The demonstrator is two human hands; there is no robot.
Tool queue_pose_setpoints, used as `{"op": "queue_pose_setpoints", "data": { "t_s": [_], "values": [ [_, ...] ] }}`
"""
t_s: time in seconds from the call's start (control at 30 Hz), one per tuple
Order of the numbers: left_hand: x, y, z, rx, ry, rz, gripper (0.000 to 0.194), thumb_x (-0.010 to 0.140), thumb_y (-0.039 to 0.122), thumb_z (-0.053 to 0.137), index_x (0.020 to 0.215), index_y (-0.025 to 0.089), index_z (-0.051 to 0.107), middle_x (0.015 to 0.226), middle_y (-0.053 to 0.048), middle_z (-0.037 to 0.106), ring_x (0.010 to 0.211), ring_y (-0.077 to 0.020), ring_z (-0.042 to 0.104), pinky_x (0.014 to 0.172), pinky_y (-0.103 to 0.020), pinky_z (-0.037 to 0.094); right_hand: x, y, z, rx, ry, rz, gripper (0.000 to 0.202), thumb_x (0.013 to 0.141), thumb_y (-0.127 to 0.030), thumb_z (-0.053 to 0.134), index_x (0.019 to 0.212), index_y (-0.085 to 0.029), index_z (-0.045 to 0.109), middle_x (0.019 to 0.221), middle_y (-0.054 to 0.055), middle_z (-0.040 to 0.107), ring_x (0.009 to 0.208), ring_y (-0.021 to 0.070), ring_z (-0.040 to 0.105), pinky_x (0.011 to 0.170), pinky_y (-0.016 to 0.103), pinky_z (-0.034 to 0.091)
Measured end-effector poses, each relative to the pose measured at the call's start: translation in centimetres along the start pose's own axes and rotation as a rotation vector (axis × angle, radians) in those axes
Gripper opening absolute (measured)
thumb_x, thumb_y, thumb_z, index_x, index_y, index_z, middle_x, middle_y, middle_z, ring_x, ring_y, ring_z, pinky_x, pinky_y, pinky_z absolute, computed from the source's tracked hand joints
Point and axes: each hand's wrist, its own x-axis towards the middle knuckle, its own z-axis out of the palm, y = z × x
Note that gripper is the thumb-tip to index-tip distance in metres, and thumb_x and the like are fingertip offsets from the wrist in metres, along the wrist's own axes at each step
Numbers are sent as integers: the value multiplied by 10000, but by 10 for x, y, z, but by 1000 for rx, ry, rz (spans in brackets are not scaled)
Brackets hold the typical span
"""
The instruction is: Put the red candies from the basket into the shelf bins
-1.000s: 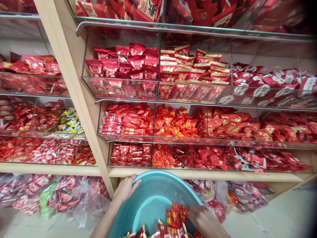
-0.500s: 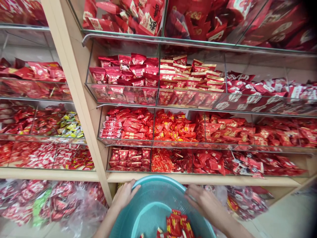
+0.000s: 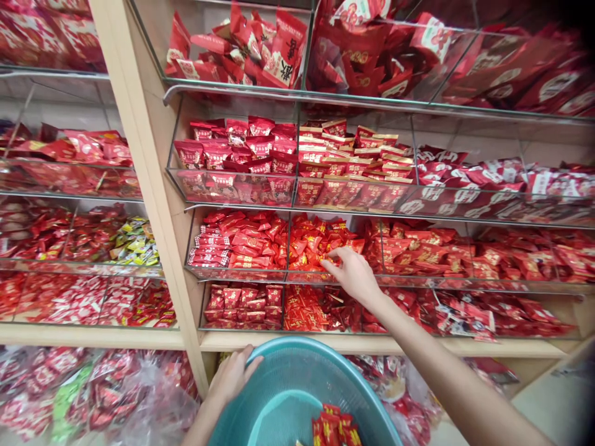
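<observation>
My left hand (image 3: pixel 233 374) grips the left rim of a teal plastic basket (image 3: pixel 325 354), fingers over the edge. Inside the basket lies a small heap of red candy packets (image 3: pixel 331 427) with yellow print. My right hand (image 3: pixel 354 272) is stretched out over the front edge of a shelf compartment. Its thumb and forefinger are apart, with the fingertips at red packets with yellow print (image 3: pixel 307 240). Nothing shows in its grasp.
Clear shelf dividers part many wrapped sweets, such as gold-edged red packets (image 3: pixel 356 164) and plaid-ended packets (image 3: pixel 209 248). A wooden upright (image 3: pixel 139 173) stands at left. Below the wooden ledge (image 3: pixel 418 344) lie stuffed plastic bags (image 3: pixel 153 396).
My right hand has let go of the basket's right rim and moved up to the middle shelf. My left hand stays on the rim. The view has tilted slightly upward.
</observation>
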Motion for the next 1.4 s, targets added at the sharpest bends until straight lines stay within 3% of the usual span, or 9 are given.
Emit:
{"op": "queue_pose_setpoints", "data": {
  "t_s": [0.33, 0.53, 0.6, 0.67, 0.73, 0.83, 1.0, 1.27, 1.4],
  "values": [
    [-3, 2, -2, -26, 8, -6, 437, 856, 557, 267, 1048, 270, 535, 946, -46, 674, 938, -210, 623, 754, -247, 414, 7, 7, 13, 48, 182, 144, 179, 792, -284, 497, 666, -194, 587, 717, 22, 612, 626, 151, 544, 612, 266, 374],
    [-3, 0, -1, -18, 20, 0, 440, 860, 554, 267, 1054, 263, 533, 952, -50, 670, 949, -207, 619, 767, -247, 414, -24, 0, -12, 393, 468, 80, 169, 823, -312, 501, 748, -181, 576, 726, 11, 584, 580, 114, 512, 591, 239, 409],
    [-2, -1, -1, -19, 23, 8, 436, 862, 551, 268, 1051, 260, 532, 948, -50, 670, 950, -204, 619, 768, -243, 413, -54, -6, -19, 470, 358, 48, 168, 835, -326, 503, 755, -192, 566, 722, 6, 571, 595, 114, 507, 566, 227, 407],
    [-1, -1, 0, -15, 27, 6, 433, 865, 547, 270, 1050, 255, 530, 951, -53, 668, 953, -203, 619, 771, -243, 412, -91, -9, -15, 514, 86, 11, 184, 858, -331, 476, 751, -203, 554, 721, 4, 566, 610, 116, 510, 561, 224, 406],
    [-1, -1, 0, -3, 23, 4, 433, 866, 545, 269, 1058, 255, 526, 956, -56, 668, 952, -207, 619, 763, -246, 412, -133, -6, 0, 520, -215, -3, 226, 886, -339, 424, 744, -208, 541, 723, 4, 562, 632, 122, 522, 581, 231, 415],
    [0, 1, 0, 10, -1, 3, 440, 865, 551, 261, 1061, 260, 526, 949, -55, 671, 949, -212, 621, 743, -249, 411, -191, 5, 29, 471, -430, 42, 283, 912, -339, 351, 735, -209, 529, 740, 9, 559, 676, 133, 546, 623, 249, 432],
    [0, 1, 0, 21, -4, 7, 461, 866, 560, 243, 1065, 256, 527, 959, -62, 671, 958, -215, 617, 760, -256, 407, -245, 29, 57, 411, -455, 161, 289, 911, -359, 335, 748, -219, 529, 788, 17, 575, 699, 142, 575, 655, 261, 453],
    [-3, 3, -3, 33, 0, 3, 449, 867, 556, 254, 1040, 247, 532, 944, -62, 671, 945, -210, 621, 748, -249, 410, -262, 36, 78, 337, -400, 163, 296, 922, -346, 289, 804, -233, 535, 868, 34, 575, 772, 146, 596, 710, 256, 470],
    [-4, 3, -4, 25, -3, -6, 442, 868, 553, 254, 1039, 252, 530, 952, -57, 665, 947, -205, 620, 758, -247, 412, -271, 34, 82, 274, -442, 160, 281, 910, -318, 306, 772, -240, 539, 864, 24, 572, 724, 141, 604, 661, 239, 478]
  ]
}}
